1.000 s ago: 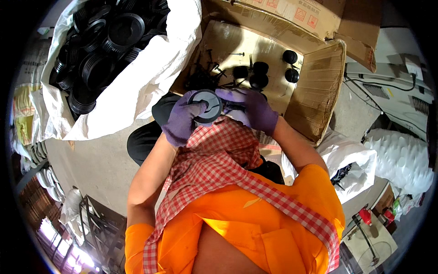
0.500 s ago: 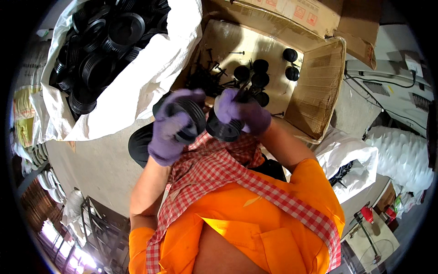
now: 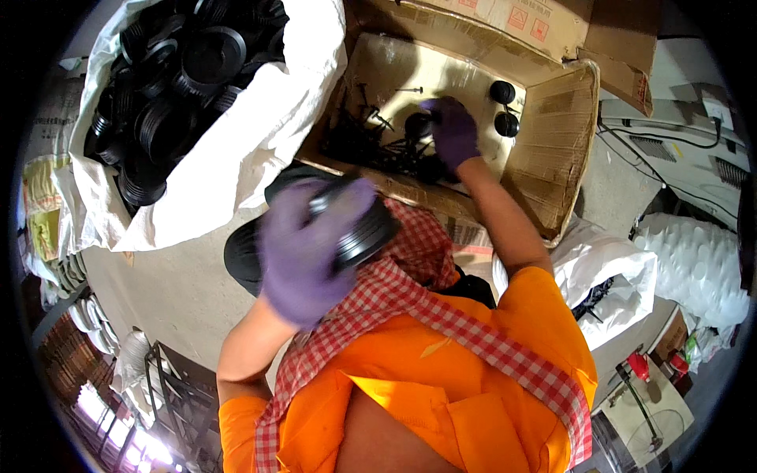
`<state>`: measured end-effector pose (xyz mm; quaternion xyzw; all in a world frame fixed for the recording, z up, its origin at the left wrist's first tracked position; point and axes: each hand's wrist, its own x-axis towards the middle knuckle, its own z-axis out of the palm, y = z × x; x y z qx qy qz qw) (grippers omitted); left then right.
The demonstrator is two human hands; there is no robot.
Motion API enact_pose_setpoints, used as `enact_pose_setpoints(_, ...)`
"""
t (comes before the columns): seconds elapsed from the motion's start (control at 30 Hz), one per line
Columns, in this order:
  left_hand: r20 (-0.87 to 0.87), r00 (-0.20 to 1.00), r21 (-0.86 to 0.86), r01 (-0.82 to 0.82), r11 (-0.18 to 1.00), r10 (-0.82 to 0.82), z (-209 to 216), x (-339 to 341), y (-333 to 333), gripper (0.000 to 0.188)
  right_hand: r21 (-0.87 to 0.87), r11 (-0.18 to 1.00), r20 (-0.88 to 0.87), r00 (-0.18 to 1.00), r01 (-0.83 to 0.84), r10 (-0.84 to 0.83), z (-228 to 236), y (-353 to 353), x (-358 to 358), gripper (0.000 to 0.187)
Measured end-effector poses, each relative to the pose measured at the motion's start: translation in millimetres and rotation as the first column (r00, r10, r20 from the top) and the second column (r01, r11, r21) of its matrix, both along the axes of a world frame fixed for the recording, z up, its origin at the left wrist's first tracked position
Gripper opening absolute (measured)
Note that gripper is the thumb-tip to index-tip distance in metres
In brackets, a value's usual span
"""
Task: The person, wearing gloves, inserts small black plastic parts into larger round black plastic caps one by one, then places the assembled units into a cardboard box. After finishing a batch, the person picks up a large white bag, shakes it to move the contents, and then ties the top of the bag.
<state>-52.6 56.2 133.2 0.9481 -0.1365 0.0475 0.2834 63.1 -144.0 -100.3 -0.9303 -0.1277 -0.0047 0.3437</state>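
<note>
My left hand point(image 3: 311, 244), in a purple glove and smeared by motion, is closed on a black ribbed plastic cap point(image 3: 371, 235) in front of my apron. Above that cap, a dark strip shows between its fingers, too blurred to name. My right hand point(image 3: 453, 135), gloved likewise, reaches down into the cardboard box point(image 3: 556, 154). Its fingertips are beside a round black part point(image 3: 418, 124), and whether they grip anything is hidden. Around it lie several dark screw-like pieces point(image 3: 355, 142).
A white woven sack point(image 3: 244, 130) full of black ribbed caps point(image 3: 165, 126) stands at the left. Two round black parts point(image 3: 505, 124) lie near the box's right wall. Another white bag point(image 3: 631, 272) with dark pieces sits by my right elbow.
My right hand has left the cap in front of me and moved up into the box. The left hand keeps the ribbed cap and has shifted slightly nearer and turned.
</note>
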Motion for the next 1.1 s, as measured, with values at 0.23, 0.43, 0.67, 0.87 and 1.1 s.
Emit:
enact_pose_setpoints(0.23,0.486,0.718,0.086,-0.607,0.79,0.498,76,46,121,0.054,-0.399,0.88,-0.653,0.754,-0.257,-0.076,-78,-64,12,0.031)
enact_pose_setpoints(0.43,0.582,0.7,0.18,-0.608,0.774,0.415,67,36,84,0.076,-0.439,0.826,-0.75,0.65,-0.353,-0.121,-135,-56,-19,0.031)
enact_pose_setpoints(0.67,0.367,0.93,-0.056,-0.001,0.998,0.022,19,16,31,0.051,-0.281,0.924,-0.663,0.748,-0.258,0.007,-179,-63,-31,0.039)
enact_pose_setpoints(0.87,0.076,0.97,-0.099,0.24,0.966,-0.233,-7,17,14,0.029,-0.264,0.937,-0.553,0.832,-0.227,0.045,-130,-41,-26,0.032)
enact_pose_setpoints(1.1,-0.109,0.994,-0.242,-0.002,0.97,-0.026,-80,27,-2,0.072,0.422,0.906,-0.42,0.893,0.031,0.164,32,-22,-23,0.021)
